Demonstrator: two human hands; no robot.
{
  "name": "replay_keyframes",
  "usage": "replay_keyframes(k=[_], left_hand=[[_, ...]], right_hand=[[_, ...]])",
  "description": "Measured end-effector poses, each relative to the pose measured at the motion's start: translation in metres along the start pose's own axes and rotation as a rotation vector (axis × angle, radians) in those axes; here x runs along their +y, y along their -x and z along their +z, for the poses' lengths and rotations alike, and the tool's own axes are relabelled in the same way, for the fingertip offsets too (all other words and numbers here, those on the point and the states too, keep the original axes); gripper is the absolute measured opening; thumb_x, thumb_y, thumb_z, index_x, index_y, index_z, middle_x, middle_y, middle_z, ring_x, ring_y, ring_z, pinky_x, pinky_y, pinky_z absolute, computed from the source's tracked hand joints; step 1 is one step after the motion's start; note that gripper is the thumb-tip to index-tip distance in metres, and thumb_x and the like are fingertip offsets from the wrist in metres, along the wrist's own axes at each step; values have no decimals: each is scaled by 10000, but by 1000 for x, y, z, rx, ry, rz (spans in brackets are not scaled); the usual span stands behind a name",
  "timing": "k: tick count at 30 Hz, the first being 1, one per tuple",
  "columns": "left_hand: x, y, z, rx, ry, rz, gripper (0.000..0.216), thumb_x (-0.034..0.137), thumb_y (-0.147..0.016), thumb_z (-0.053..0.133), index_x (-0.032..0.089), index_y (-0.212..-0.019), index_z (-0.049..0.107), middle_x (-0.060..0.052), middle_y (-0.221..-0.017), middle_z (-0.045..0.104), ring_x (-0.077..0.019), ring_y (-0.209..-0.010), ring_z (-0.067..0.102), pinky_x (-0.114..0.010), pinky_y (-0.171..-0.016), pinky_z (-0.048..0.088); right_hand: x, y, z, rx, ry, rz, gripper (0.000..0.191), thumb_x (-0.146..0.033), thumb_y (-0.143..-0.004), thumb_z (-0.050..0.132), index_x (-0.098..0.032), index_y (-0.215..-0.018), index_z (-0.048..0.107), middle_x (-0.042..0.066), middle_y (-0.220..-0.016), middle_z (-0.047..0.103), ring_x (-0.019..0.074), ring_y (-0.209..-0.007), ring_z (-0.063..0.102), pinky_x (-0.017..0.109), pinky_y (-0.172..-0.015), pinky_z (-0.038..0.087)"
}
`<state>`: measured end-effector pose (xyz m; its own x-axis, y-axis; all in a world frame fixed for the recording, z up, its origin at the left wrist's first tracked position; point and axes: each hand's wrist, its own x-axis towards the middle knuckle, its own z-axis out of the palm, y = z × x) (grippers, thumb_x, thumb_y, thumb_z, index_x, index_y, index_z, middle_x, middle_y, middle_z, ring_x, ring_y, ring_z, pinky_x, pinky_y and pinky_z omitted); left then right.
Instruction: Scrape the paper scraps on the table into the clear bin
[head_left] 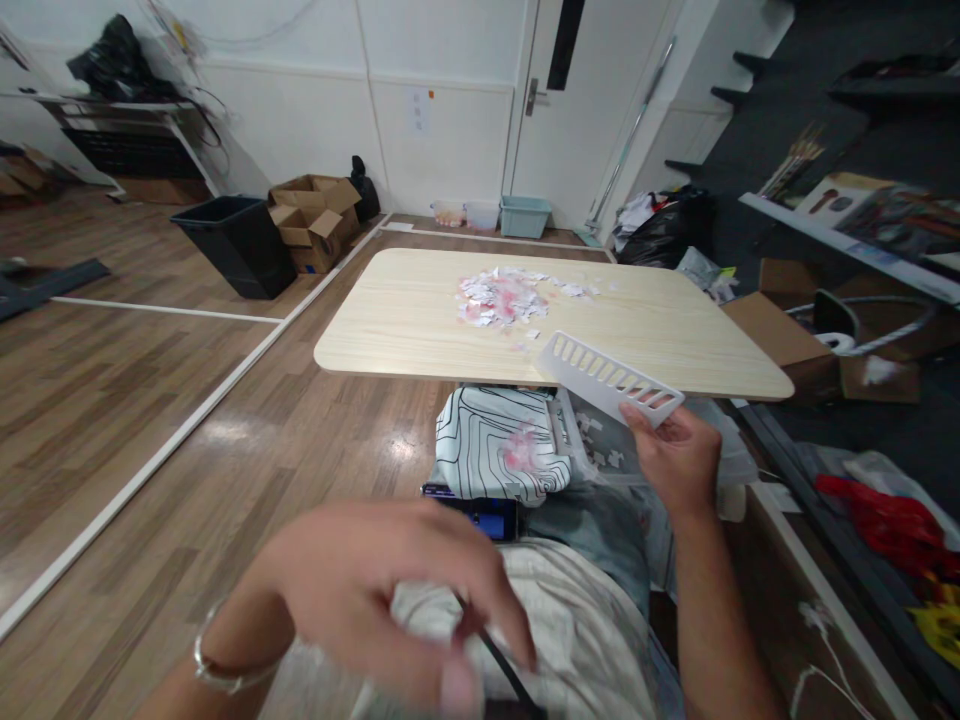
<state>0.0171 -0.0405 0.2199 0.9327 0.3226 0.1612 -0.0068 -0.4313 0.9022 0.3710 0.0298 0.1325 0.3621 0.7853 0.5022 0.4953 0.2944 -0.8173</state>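
My right hand (pixel 675 445) grips the near end of a white slotted plastic strip (pixel 600 375), whose far end reaches over the front edge of the light wooden table (pixel 405 320). Beneath the strip is a clear plastic bin (pixel 630 465) with several small white pieces in it. A pile of small flat white pieces (pixel 499 298), pinkish in places, lies on the table, with a few strays around it. Close to the camera, my left hand (pixel 405 600) is blurred, with thumb and forefinger apart above my lap. A black strap (pixel 502 665) shows behind its fingers.
A patterned cloth (pixel 495 440) lies in front of the table, with a blue-screened device (pixel 487 520) below it. A black waste bin (pixel 236 245) and cardboard boxes (pixel 315 220) stand back left. Shelving (pixel 862 245) and an open carton (pixel 780 330) flank the right.
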Motion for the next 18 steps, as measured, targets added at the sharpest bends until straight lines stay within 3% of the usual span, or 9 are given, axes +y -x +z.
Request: replay_keyframes(k=[3, 4, 6, 9, 12, 15, 18], left_hand=[[-28, 21, -73, 531, -349, -389, 349, 573, -1074, 618, 297, -1065, 832, -73, -972, 827, -239, -847, 749, -344, -741, 608], [-39, 30, -93, 652, -481, -453, 402, 609, -1066, 593, 276, -1035, 815, -84, -959, 808, -246, -822, 724, -360, -737, 602], [-63, 46, -129, 768, -725, -523, 466, 634, -1057, 541, 241, -1072, 792, -117, -1076, 791, -278, -929, 727, -428, -891, 617], [-105, 51, -177, 748, -922, -591, 578, 634, -1037, 511, 198, -1341, 737, -161, -1404, 700, -350, -1270, 687, -518, -1182, 528], [-145, 37, -206, 756, -939, -743, 704, 597, -1064, 429, 174, -1609, 571, -188, -1649, 569, -371, -1548, 528, -513, -1314, 408], [-172, 23, -210, 723, -945, -931, 746, 554, -1109, 286, 168, -1718, 480, -198, -1826, 421, -426, -1693, 346, -631, -1363, 276], [-182, 23, -203, 677, -947, -967, 776, 581, -1118, 224, 207, -1756, 458, -147, -1882, 356, -423, -1731, 286, -641, -1370, 237]], right_hand=[[-2, -2, -1, -30, -28, 27, 324, -516, -825, 883, -207, -895, 815, 128, -942, 873, 330, -884, 839, 460, -843, 721], [-2, -3, -2, -42, -41, 32, 323, -521, -820, 890, -216, -894, 812, 125, -955, 877, 335, -905, 843, 466, -864, 723], [-1, -4, -3, -74, -66, 40, 321, -526, -815, 898, -228, -898, 814, 118, -976, 884, 338, -930, 849, 470, -885, 726], [1, -7, -5, -128, -79, 40, 341, -540, -829, 889, -218, -923, 827, 119, -1009, 893, 342, -961, 859, 474, -910, 724], [3, -7, -6, -152, -68, 27, 383, -565, -852, 872, -200, -960, 836, 129, -1054, 898, 347, -1005, 865, 486, -958, 714], [6, -5, -6, -164, -41, 15, 424, -590, -864, 862, -193, -1013, 851, 148, -1104, 900, 360, -1039, 869, 508, -1005, 697], [7, -1, -5, -189, -3, 6, 448, -620, -882, 844, -196, -1025, 862, 160, -1092, 903, 373, -1027, 874, 511, -985, 700]])
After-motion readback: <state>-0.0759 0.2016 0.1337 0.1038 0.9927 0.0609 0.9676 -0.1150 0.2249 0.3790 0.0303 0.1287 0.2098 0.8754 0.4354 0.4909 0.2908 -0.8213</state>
